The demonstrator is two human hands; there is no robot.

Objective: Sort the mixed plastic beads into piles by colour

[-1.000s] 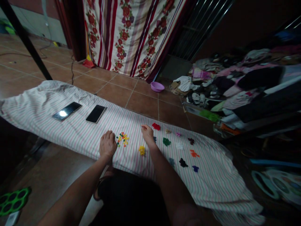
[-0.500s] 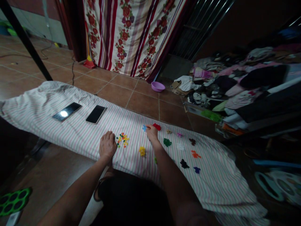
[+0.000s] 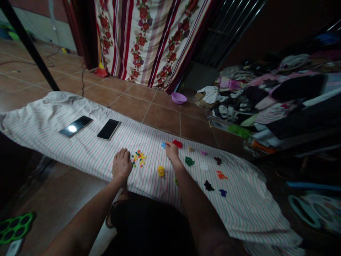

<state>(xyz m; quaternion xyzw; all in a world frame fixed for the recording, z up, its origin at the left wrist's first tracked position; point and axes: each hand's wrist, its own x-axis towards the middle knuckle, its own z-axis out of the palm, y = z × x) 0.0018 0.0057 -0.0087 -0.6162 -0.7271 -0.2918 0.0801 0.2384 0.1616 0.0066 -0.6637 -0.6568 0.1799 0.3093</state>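
Observation:
My left hand point(image 3: 122, 164) lies flat on the striped cloth point(image 3: 149, 185), its fingers stretched out. Right beside its fingertips is a loose pile of mixed small pieces point(image 3: 139, 158) in yellow, orange, green and red. My right hand point(image 3: 172, 151) reaches to the light blue pile point(image 3: 163, 144), thumb and fingers pinched together at its edge. Whatever is between them is too small to see. Close behind that hand is a red pile point(image 3: 177, 143). Nearer to me are a yellow pile point(image 3: 161, 171) and a light green one point(image 3: 176, 181), partly hidden by my forearm.
Further right are several single-colour piles, among them dark green point(image 3: 189, 161), white point(image 3: 204, 165), black point(image 3: 209, 185), orange point(image 3: 221, 175) and purple point(image 3: 223, 192). Two phones point(image 3: 76, 126) point(image 3: 108, 129) lie at the left. A purple basin point(image 3: 179, 98) stands on the tiled floor beyond.

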